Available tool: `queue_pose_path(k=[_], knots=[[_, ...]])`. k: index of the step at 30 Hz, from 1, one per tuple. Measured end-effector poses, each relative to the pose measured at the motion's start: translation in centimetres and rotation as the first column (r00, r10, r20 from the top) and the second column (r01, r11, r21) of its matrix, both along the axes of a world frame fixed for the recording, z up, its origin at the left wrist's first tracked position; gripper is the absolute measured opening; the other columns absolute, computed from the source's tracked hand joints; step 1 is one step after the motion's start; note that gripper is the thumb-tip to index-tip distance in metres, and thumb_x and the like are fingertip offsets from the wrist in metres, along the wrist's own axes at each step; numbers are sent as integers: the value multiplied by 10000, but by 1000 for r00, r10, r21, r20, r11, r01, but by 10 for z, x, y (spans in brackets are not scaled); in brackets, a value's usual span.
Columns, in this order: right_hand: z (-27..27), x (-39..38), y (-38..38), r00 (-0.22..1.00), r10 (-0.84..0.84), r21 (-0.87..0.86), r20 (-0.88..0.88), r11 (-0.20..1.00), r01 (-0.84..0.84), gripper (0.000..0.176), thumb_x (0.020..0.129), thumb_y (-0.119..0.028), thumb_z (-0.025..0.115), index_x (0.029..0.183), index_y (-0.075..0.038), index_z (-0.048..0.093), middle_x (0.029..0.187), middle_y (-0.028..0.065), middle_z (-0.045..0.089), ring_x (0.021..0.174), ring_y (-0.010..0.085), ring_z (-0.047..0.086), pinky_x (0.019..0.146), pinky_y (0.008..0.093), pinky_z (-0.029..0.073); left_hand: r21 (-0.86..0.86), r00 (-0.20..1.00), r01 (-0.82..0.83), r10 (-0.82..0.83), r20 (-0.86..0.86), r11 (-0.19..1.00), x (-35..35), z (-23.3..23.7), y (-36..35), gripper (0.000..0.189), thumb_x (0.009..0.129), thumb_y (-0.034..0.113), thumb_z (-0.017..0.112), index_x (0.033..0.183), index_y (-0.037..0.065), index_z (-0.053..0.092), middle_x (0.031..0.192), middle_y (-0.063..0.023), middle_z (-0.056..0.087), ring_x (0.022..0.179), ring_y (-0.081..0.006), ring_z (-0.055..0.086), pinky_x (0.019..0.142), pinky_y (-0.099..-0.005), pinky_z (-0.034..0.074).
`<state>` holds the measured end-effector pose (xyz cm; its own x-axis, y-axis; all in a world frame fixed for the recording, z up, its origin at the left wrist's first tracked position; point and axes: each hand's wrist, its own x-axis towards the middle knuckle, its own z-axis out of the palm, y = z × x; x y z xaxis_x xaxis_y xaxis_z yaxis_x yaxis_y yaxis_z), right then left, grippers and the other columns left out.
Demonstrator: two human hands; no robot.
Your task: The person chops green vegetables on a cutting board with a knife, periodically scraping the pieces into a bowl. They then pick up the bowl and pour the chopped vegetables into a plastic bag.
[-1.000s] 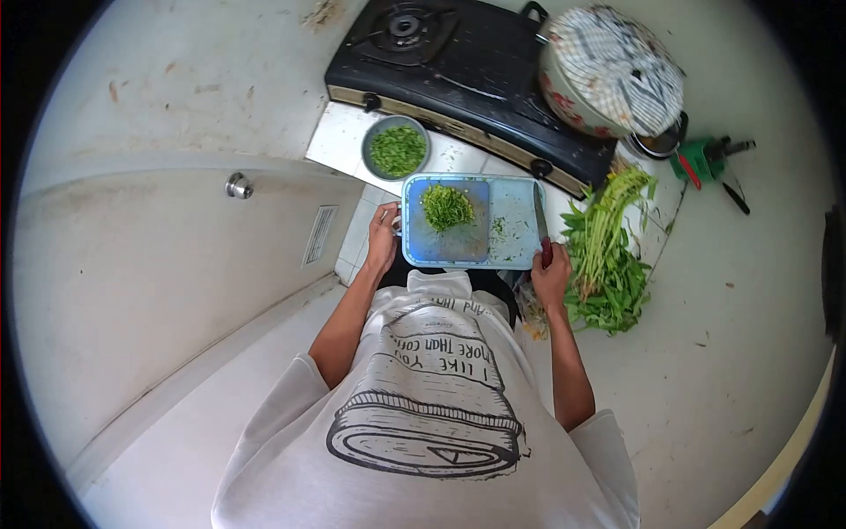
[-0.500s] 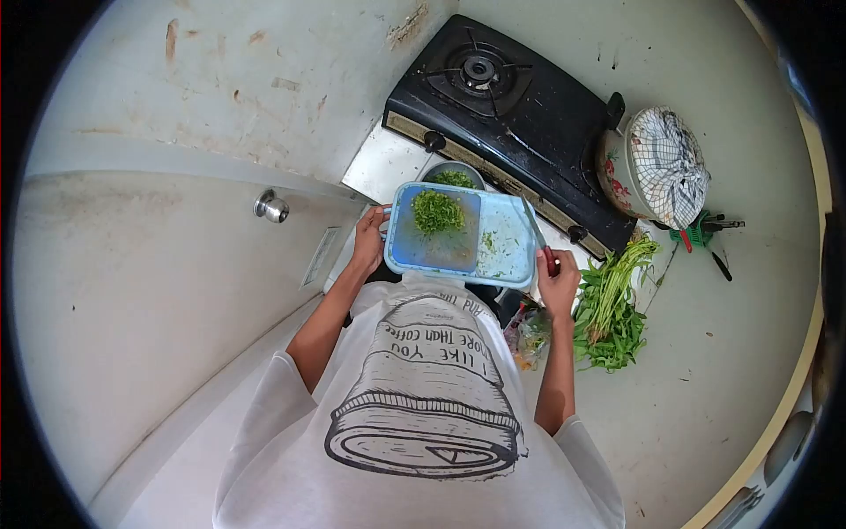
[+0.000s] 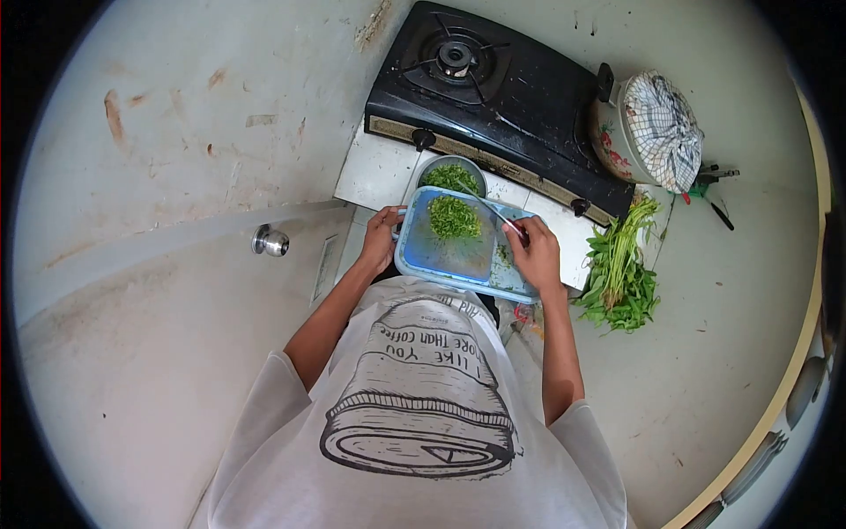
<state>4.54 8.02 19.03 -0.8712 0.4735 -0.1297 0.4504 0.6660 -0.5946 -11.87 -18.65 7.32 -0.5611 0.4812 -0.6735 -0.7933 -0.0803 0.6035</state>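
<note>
My left hand (image 3: 382, 240) grips the left edge of a light blue cutting board (image 3: 441, 257) and holds it lifted, its far edge over a metal bowl (image 3: 451, 175) of chopped greens. A pile of chopped greens (image 3: 455, 216) lies on the board near that edge. My right hand (image 3: 534, 256) is over the board's right part, shut on a red-handled knife (image 3: 499, 214) whose blade points toward the pile.
A black gas stove (image 3: 493, 84) sits beyond the bowl. A pot covered with a checked cloth (image 3: 652, 128) stands at its right. A bunch of leafy green stalks (image 3: 621, 269) lies on the floor to the right. A door with a round knob (image 3: 269, 240) is at the left.
The board went from lying flat to being lifted and brought over the bowl. My right hand swung the knife from the board's right edge in over the board toward the greens.
</note>
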Motion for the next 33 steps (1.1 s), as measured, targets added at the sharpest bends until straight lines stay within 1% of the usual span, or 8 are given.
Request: queue_pose_path(k=[3, 9, 12, 19, 21, 25, 28, 33], knots=[[-17, -5, 1, 994, 9, 58, 113, 998, -15, 397, 989, -391, 677, 928, -4, 741, 921, 200, 717, 816, 405, 704, 725, 493, 553, -7, 999, 32, -32, 2, 999, -5, -9, -5, 357, 1137, 280, 466, 1262, -17, 622, 1168, -140, 653, 954, -216, 684, 773, -366, 640], [-25, -25, 2, 959, 40, 29, 279, 998, -50, 404, 977, -398, 677, 951, -3, 760, 932, 227, 733, 862, 429, 714, 776, 510, 564, -59, 998, 45, -43, 45, 997, -8, -6, -6, 327, 1133, 254, 471, 1214, -21, 626, 1134, -135, 658, 959, -201, 681, 779, -367, 641], [-25, -27, 4, 971, -8, 3, 239, 1000, 8, 402, 978, -397, 676, 956, -6, 765, 937, 235, 739, 873, 430, 719, 794, 512, 567, -48, 996, 73, -70, 59, 996, -9, 1, -7, 349, 1126, 227, 474, 1315, -48, 577, 1225, -169, 654, 1073, -226, 683, 933, -347, 617], [-12, -32, 4, 943, 47, 34, 328, 998, -61, 412, 987, -401, 667, 923, -4, 756, 903, 226, 741, 851, 421, 723, 765, 512, 566, -12, 994, 70, -69, 84, 997, -13, -3, -10, 325, 1120, 205, 479, 1302, -51, 565, 1237, -182, 650, 1063, -234, 688, 902, -360, 625], [-6, -34, 3, 969, 4, 56, 246, 998, -19, 412, 990, -396, 665, 909, -1, 751, 904, 229, 739, 843, 422, 721, 755, 511, 567, -5, 993, 87, -86, 80, 996, -13, 2, -9, 318, 1117, 200, 482, 1300, -48, 562, 1225, -176, 653, 1050, -232, 690, 894, -360, 626], [4, -34, -3, 989, -14, 112, 149, 994, -2, 408, 997, -383, 661, 891, 2, 744, 911, 239, 734, 827, 427, 717, 745, 505, 569, -50, 996, 12, -7, 93, 999, -15, 7, -5, 312, 1126, 202, 468, 1237, -57, 602, 1147, -176, 676, 969, -236, 695, 817, -378, 637], [-4, -31, -10, 948, 102, 94, 300, 986, -135, 409, 1001, -382, 656, 898, 5, 740, 917, 246, 732, 823, 429, 716, 747, 508, 568, -36, 994, 7, -3, 112, 999, -17, 7, -5, 317, 1124, 190, 462, 1244, -78, 582, 1162, -188, 669, 981, -241, 692, 823, -381, 636], [13, -34, -10, 969, 10, 75, 246, 997, -30, 409, 998, -381, 669, 897, 10, 737, 885, 245, 730, 797, 425, 710, 734, 495, 558, -7, 992, 11, -10, 123, 1000, -23, 3, -6, 304, 1117, 168, 464, 1243, -88, 566, 1176, -194, 658, 997, -245, 686, 821, -374, 637]])
